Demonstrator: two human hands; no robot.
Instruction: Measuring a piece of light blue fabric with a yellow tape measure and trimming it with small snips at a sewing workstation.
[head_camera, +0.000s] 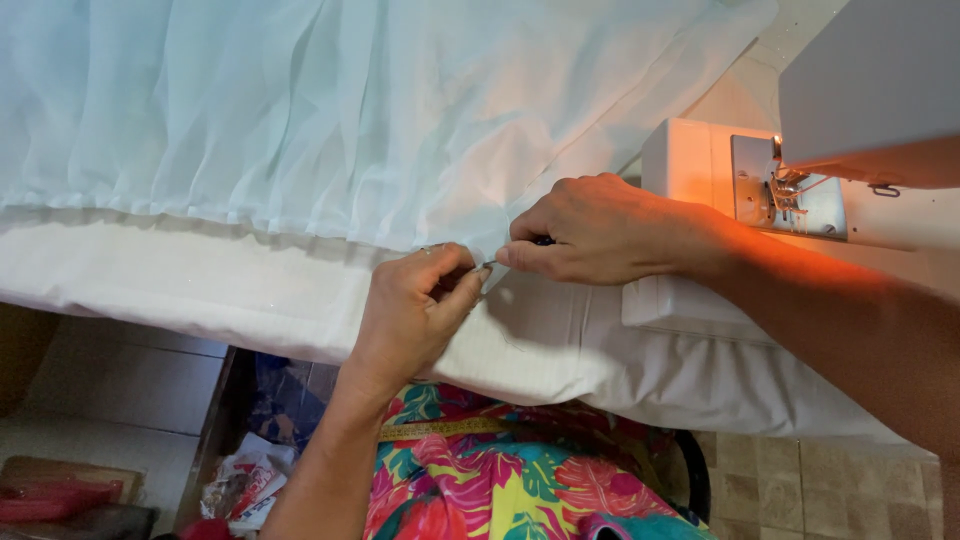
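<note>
Here, left hand (415, 300) and right hand (590, 232) meet at the edge of the pale blue pleated fabric (330, 110), each grip pinching it; the right also holds a small dark tool, unidentifiable. Fabric lies over the white-covered worktop (200, 290), beside the white sewing machine (790, 190).

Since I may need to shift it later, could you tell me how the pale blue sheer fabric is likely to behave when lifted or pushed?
The pale blue sheer fabric is probably floppy: it lies in soft pleats and folds. It looks thin and light, since light shows through it. It may slide easily over the white cloth beneath, so pushing would likely bunch it.
</note>
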